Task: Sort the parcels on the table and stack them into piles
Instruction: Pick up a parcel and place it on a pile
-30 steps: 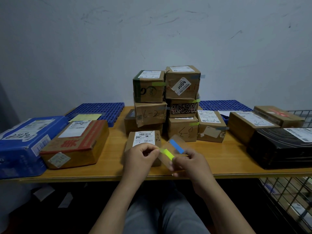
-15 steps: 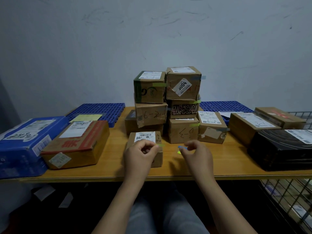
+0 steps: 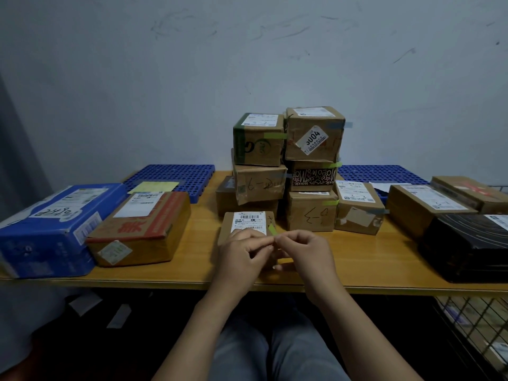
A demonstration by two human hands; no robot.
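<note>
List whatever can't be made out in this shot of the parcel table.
All in the head view:
- Small front parcel: its near half is hidden behind the left hand and right hand.
- Green strip: too small to tell which hand pinches it.
- Blue parcel: cut off by the left edge.
- Black parcel: cut off by the right edge.
- Shipping label: print too small to read.
</note>
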